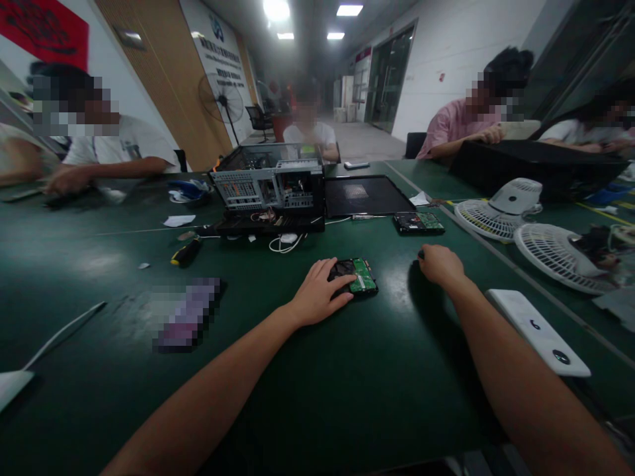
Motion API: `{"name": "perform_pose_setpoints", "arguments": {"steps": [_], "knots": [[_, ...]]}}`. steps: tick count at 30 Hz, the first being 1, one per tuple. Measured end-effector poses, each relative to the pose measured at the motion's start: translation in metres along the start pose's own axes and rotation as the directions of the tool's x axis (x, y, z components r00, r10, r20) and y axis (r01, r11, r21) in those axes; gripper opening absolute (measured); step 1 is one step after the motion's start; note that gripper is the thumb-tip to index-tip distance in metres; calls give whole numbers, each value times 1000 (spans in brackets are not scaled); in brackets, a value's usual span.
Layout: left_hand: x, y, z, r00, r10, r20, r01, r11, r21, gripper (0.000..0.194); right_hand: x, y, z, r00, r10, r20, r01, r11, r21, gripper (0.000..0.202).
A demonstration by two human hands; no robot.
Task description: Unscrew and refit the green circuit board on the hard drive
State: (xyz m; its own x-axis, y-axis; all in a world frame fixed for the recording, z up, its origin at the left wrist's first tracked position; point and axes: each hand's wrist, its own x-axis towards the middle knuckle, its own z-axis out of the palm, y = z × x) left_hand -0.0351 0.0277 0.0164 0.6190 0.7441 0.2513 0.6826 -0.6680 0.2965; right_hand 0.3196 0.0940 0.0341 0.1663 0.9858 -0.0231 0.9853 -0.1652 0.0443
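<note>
A hard drive (364, 276) lies circuit-board side up on the green table, its board bright green beside a dark metal casing. My left hand (320, 291) rests over its left part, fingers spread across the casing and board, holding it against the tabletop. To the right, apart from the drive, my right hand (440, 266) is closed in a fist just above the table. A small dark end of something pokes out at its thumb side; the rest is hidden by the fingers. Beyond it sits a second hard drive (419, 223).
An opened computer case (270, 192) stands ahead, with a black side panel (367, 195) beside it. A yellow-black screwdriver (186, 251) and a blurred phone-like slab (191, 314) lie left. White fan parts (496, 215) and a white power bank-like block (538, 330) are right. Several people sit around.
</note>
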Motion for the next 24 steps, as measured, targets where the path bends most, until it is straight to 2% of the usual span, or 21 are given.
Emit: {"name": "perform_pose_setpoints", "arguments": {"steps": [7, 11, 17, 24], "knots": [[0, 1, -2, 1000, -3, 15, 3, 1000, 9, 46, 5, 5, 0, 998, 45, 36, -48, 995, 92, 30], [0, 2, -3, 1000, -15, 22, 15, 1000, 3, 46, 9, 13, -2, 997, 5, 82, -20, 982, 188, 23], [-1, 1, -2, 999, -23, 34, 22, 1000, 8, 47, 12, 24, -1, 989, -24, 143, -26, 942, 336, 13], [0, 1, -1, 1000, -4, 20, 4, 1000, 21, 46, 14, 25, 4, 984, -7, 175, -76, 883, 464, 10]]}}
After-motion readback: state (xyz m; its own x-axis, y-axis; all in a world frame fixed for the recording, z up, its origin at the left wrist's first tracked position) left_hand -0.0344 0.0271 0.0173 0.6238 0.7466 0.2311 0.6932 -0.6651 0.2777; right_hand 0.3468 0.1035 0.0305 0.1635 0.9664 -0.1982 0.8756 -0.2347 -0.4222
